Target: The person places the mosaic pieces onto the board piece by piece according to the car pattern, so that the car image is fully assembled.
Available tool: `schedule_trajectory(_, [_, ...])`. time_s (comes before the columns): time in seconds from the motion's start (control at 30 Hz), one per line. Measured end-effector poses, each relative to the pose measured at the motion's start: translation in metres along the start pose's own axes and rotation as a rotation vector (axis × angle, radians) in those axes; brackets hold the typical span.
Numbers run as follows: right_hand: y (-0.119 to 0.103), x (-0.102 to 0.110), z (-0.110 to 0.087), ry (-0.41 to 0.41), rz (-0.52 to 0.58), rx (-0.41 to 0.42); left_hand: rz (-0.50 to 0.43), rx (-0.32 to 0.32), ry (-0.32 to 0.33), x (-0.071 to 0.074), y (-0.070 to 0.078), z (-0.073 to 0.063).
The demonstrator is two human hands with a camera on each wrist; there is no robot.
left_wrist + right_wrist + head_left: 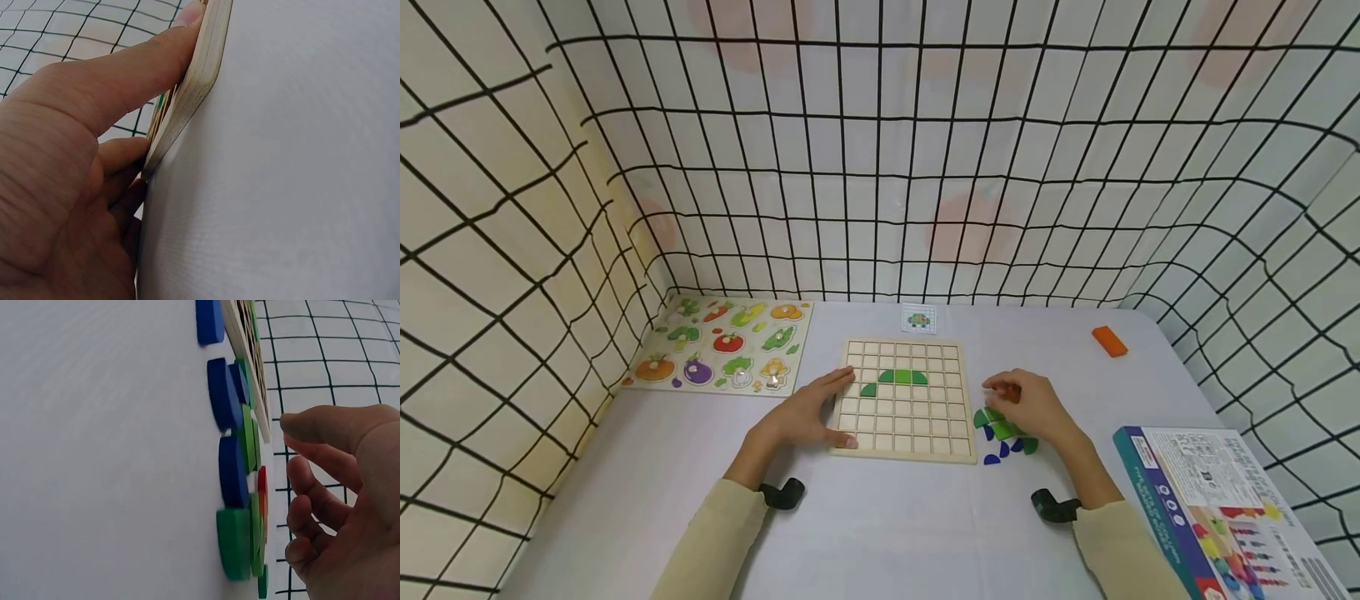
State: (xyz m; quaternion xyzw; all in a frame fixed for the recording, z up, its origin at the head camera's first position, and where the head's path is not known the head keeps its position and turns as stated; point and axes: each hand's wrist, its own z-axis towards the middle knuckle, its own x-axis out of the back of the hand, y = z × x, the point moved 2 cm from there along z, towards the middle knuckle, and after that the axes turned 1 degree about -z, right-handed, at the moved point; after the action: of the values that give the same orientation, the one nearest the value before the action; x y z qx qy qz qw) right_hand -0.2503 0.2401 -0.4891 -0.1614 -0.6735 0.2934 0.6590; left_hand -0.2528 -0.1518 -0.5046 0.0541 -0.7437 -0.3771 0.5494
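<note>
My left hand rests at the left edge of a wooden grid board, with its thumb on the near left corner and its fingers spread along the side. In the left wrist view the thumb lies over the board's rim. Green pieces form a short row on the board, and a green quarter-round piece sits lower left of them. Right of the board, my right hand hovers over loose pieces, its fingers loosely bent and nothing visible between them. Blue pieces, green ones and red-orange ones lie below it.
A small picture card lies behind the board. At the back left is a vegetable puzzle board. An orange block lies at the back right, and a printed box at the front right. Black-lined white cloth walls enclose the table.
</note>
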Motion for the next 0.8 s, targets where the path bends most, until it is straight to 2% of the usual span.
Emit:
schedule_trajectory(0.13, [0.005, 0.001, -0.006, -0.035, -0.021, -0.013, -0.003, -0.002, 0.0, -0.001, -0.001, 0.0])
schedule_trajectory(0.47, [0.01, -0.001, -0.009, -0.033, -0.052, -0.044, -0.012, -0.011, 0.003, 0.001, -0.002, 0.001])
schedule_trajectory(0.8, [0.013, 0.002, -0.011, -0.068, -0.069, -0.018, -0.019, -0.002, -0.003, 0.001, 0.0, -0.001])
